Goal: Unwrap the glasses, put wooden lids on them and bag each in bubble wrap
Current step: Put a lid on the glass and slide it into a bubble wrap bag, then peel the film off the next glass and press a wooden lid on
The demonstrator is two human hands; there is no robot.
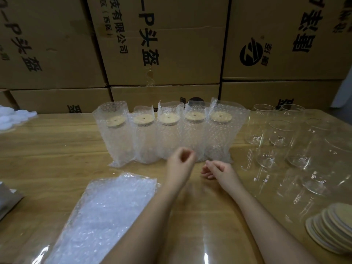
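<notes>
Black print on stacked cardboard cartons, all turned sideways.

Middle top carton [171,44]: large "—P头盔". Beside it, smaller, "技有限公司", its start cut by the frame edge, and "(西区)" in brackets.

Left top carton [47,44]: same large "—P头盔", with small print at the far left too cropped to read.

Right top carton [285,77]: round black striped logo [251,51] with two small characters next to it, too small to read. Large bold characters further right, partly cropped, not legible with certainty.

Lower cartons [163,96]: only character fragments above the table edge, unreadable.
</notes>
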